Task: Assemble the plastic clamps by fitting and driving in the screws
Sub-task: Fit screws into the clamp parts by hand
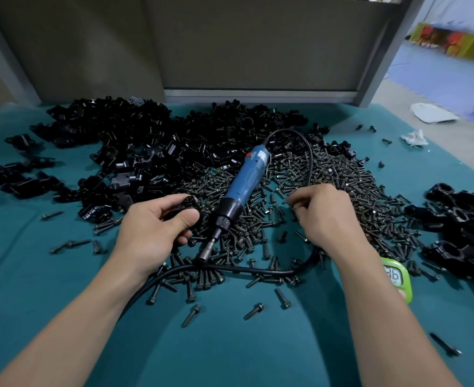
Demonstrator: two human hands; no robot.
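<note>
Nearest to the person, a few loose screws (254,311) lie on the green cloth (62,317), on the near side of the screwdriver (240,191), and a black cable (230,269) curves just past them. The screwdriver itself lies untouched in the middle, its tip pointing toward the person. Left of it, the left hand (154,227) is closed around one black clamp (185,208), with the thumb pressing on top. Right of the screwdriver, the right hand (325,216) is curled down into the screw pile (328,191); whether its fingers already pinch a screw I cannot tell, because they are hidden. I judge that the step in hand is picking a screw for the held clamp. The next move would need the screw set into the clamp's hole, then the right hand free to lift the screwdriver. Beyond the screwdriver, on its far left side, spreads the big heap of clamps (113,141), and far to its right a smaller group of black parts (465,233), perhaps finished ones.
</note>
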